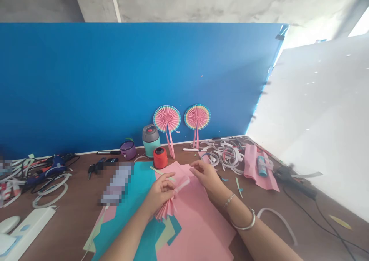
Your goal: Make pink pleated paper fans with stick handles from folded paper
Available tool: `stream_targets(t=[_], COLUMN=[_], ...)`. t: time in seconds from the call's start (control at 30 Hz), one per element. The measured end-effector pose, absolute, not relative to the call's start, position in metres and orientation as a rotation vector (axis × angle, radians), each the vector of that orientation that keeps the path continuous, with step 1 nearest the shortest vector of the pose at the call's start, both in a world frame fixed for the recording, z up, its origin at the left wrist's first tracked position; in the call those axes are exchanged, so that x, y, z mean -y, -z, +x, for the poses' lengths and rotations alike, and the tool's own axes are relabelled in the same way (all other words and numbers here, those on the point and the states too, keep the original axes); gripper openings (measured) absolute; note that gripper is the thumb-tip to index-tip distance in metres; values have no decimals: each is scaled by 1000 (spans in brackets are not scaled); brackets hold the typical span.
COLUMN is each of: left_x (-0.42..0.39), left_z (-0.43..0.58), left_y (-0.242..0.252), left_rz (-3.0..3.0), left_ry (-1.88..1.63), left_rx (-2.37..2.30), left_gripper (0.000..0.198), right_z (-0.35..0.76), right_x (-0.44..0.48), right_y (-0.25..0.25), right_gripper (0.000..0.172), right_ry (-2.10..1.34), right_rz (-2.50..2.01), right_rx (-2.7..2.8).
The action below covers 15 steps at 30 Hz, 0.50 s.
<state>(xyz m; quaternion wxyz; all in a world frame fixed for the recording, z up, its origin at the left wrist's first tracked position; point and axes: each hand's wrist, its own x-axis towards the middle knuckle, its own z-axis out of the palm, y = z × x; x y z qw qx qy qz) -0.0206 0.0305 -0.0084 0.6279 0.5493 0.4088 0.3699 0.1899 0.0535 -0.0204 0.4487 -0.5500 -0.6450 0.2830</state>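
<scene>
Both forearms are bare and reach in from the near side of the table (72, 199), slanting towards each other. The left forearm (127, 230) runs up to a nearly straight wrist; the left hand (161, 192) closes in a pinch, index finger stretched towards the table's right edge, the other fingers curled above the thumb. The right forearm (263, 236) angles in from the near right corner. The right hand (206, 175) sits slightly closer to the far edge, fingers bent leftward; whether its fingertips meet the thumb is hard to tell.
</scene>
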Motion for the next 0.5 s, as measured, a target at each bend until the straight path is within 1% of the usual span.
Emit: stream_targets(t=[0.13, 0.23, 0.3, 0.33, 0.4, 0.43, 0.47, 0.5], left_x=[-29, -27, -25, -24, -23, -23, -24, -25], left_z=[-17, -15, -14, -15, -15, -16, -17, -17], left_y=[5, 1, -1, -2, -3, -2, -1, 1], left_rz=[1071, 970, 931, 917, 896, 890, 889, 890], left_ry=[-993, -1105, -1143, -1142, -1107, -1081, -1055, -1032], left_rx=[-939, -906, -889, -879, -854, -835, -811, -784], left_gripper=[56, 55, 55, 55, 54, 53, 51, 50], right_z=[186, 178, 173, 171, 168, 167, 166, 165], right_x=[-46, -40, -38, -39, -40, -41, -42, -43], right_y=[9, 5, 7, 10, 15, 18, 20, 21], right_gripper=[33, 33, 34, 39, 56, 62, 61, 54], right_ry=[-1023, -1239, -1236, -1203, -1180, -1204, -1246, -1286], right_rz=[-1266, -1196, -1151, -1131, -1078, -1054, -1039, -1036], right_rx=[1430, 1450, 1457, 1442, 1404, 1398, 1407, 1422])
